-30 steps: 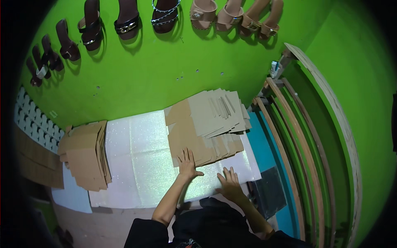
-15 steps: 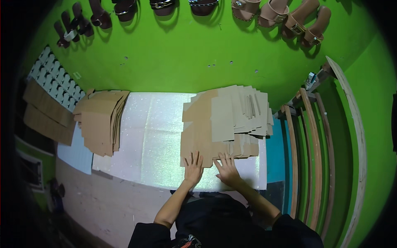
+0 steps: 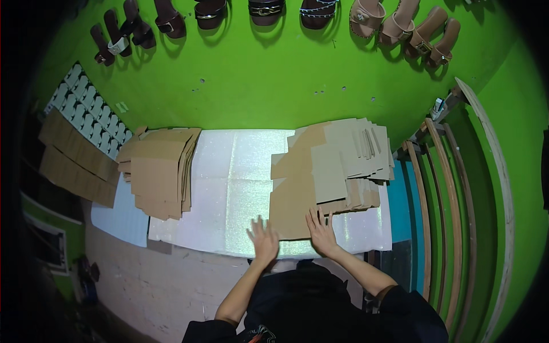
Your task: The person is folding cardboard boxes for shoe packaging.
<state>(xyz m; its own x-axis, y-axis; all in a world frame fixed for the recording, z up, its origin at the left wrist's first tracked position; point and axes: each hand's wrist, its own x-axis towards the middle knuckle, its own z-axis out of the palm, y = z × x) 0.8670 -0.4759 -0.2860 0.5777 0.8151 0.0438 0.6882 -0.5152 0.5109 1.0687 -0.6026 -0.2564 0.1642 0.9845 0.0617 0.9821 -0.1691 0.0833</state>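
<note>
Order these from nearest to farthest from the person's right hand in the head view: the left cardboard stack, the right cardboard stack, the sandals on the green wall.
1. Right cardboard stack: under the right hand.
2. Left cardboard stack: far left on the table.
3. Sandals: high on the wall, at the top.

The desk (image 3: 240, 188) carries a white glittery sheet cover, with one cardboard stack (image 3: 160, 177) at its left and another cardboard pile (image 3: 331, 166) at its right.
</note>
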